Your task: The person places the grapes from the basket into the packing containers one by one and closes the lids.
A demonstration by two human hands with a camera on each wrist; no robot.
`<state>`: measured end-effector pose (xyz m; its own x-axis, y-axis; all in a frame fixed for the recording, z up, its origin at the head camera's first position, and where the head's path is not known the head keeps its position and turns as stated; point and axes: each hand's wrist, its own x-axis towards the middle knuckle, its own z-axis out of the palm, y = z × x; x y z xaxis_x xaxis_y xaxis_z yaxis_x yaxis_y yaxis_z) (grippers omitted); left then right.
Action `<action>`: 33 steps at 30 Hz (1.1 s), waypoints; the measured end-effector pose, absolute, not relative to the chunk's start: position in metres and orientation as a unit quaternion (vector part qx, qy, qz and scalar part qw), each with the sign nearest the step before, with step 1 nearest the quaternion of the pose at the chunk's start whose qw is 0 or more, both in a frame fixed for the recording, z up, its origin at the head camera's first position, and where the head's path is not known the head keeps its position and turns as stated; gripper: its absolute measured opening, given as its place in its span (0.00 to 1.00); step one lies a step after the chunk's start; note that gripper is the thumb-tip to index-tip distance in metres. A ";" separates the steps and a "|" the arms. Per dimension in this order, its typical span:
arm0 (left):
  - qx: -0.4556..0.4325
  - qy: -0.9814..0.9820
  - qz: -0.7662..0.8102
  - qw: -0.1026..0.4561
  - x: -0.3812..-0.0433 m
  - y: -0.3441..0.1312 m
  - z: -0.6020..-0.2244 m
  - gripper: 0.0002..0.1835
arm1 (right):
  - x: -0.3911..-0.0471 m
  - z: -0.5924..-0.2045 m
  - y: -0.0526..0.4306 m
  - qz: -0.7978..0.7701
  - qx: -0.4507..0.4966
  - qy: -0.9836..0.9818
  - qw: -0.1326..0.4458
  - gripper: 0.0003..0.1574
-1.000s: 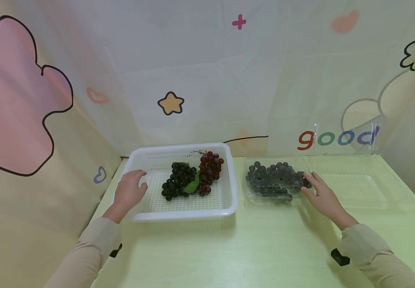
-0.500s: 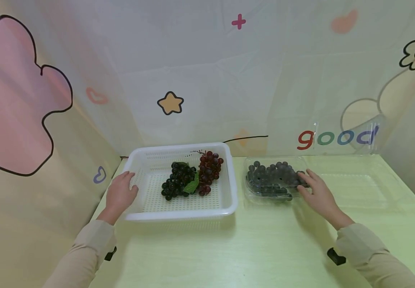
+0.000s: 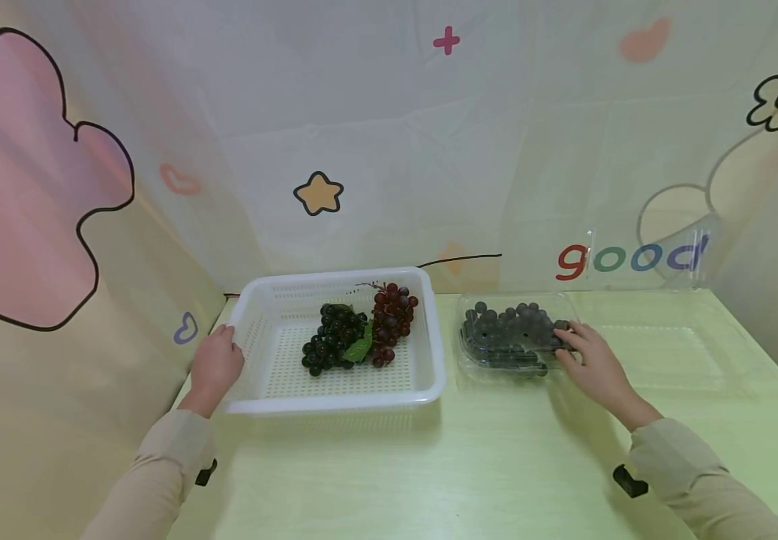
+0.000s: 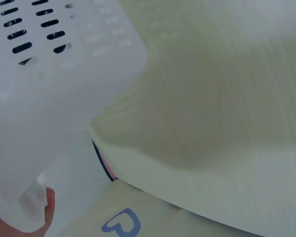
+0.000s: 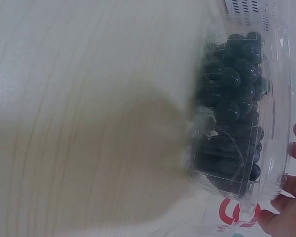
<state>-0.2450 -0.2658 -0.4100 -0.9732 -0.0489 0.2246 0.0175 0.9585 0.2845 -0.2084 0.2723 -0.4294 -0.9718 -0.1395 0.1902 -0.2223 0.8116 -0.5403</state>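
In the head view a white plastic basket [image 3: 334,405] holds a bunch of dark green grapes [image 3: 326,346] with a green leaf [image 3: 359,346] and a bunch of red grapes [image 3: 389,330]. My left hand [image 3: 214,369] grips the basket's left rim; in the left wrist view only a bit of its fingers [image 4: 48,210] shows beside the rim. To the right, dark grapes [image 5: 237,98] lie inside a clear plastic box [image 3: 503,366] with its lid down. The fingers and thumb of my right hand [image 3: 598,369] touch the box's right end, fairly straight.
A second clear plastic box [image 3: 662,360], with its lid raised against the backdrop, stands at the right on the pale table [image 3: 456,465]. A printed fabric backdrop [image 3: 389,150] rises behind the table and along its left side.
My left hand has moved left and down from above the basket and has closed on its left rim. My right hand has shifted slightly left at the box's end. Basket and boxes stay put.
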 end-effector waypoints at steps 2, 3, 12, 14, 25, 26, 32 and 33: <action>0.016 -0.981 -0.151 0.121 -0.245 -0.267 -0.409 0.22 | -0.209 -0.430 0.273 0.290 0.095 -0.950 0.069 0.27; 0.021 -0.980 -0.155 0.122 -0.245 -0.268 -0.409 0.22 | -0.209 -0.431 0.273 0.290 0.096 -0.950 0.069 0.26; 0.024 -0.981 -0.166 0.097 -0.250 -0.273 -0.405 0.22 | -0.209 -0.433 0.275 0.291 0.098 -0.948 0.079 0.26; 0.021 -0.982 -0.163 0.090 -0.251 -0.274 -0.405 0.23 | -0.209 -0.433 0.275 0.292 0.099 -0.948 0.081 0.26; 0.012 -0.984 -0.158 0.079 -0.255 -0.280 -0.406 0.24 | -0.211 -0.436 0.273 0.290 0.098 -0.948 0.084 0.25; 0.011 -0.984 -0.158 0.080 -0.255 -0.280 -0.406 0.24 | -0.211 -0.435 0.272 0.290 0.098 -0.948 0.083 0.25; 0.011 -0.985 -0.150 0.086 -0.255 -0.281 -0.405 0.24 | -0.214 -0.435 0.269 0.290 0.096 -0.949 0.076 0.26; 0.012 -0.985 -0.147 0.086 -0.255 -0.282 -0.405 0.24 | -0.214 -0.435 0.269 0.290 0.096 -0.949 0.077 0.26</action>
